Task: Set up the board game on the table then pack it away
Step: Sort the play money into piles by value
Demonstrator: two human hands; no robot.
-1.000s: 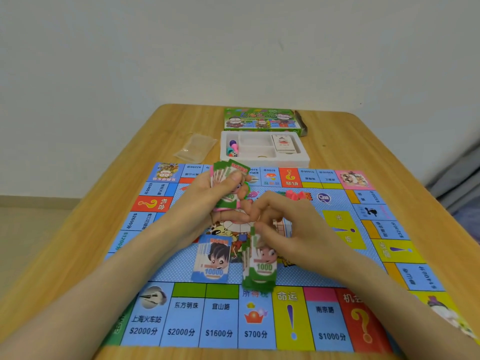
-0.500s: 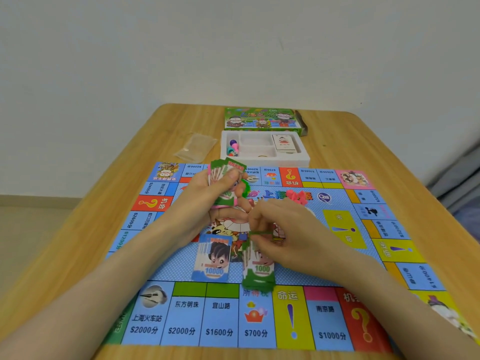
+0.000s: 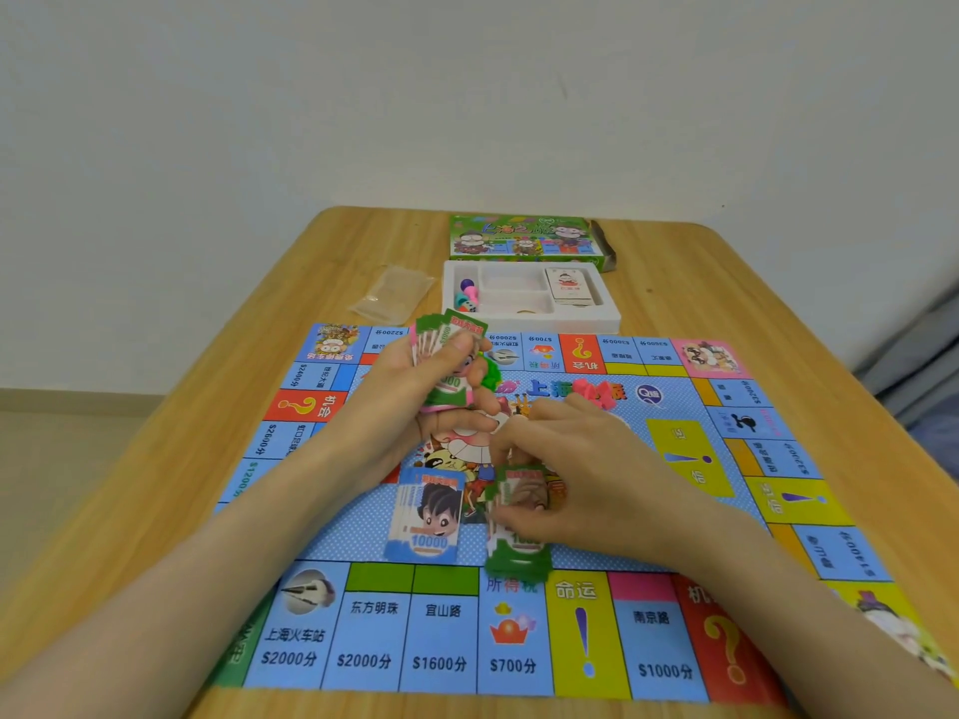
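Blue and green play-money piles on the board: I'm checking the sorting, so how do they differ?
The blue-bordered paper note pile reads 10000; the green-bordered paper note pile seems to read 1000. The blue pile lies untouched; the right hand pinches the green pile's top. The blue pile sits left of the green. Both lie on the printed game board's blue centre. The left hand grips a fan of notes.

Right hand (image 3: 581, 480) moved nearer, away from fan of notes (image 3: 446, 345), down onto green 1000 pile (image 3: 519, 555); grips its top.
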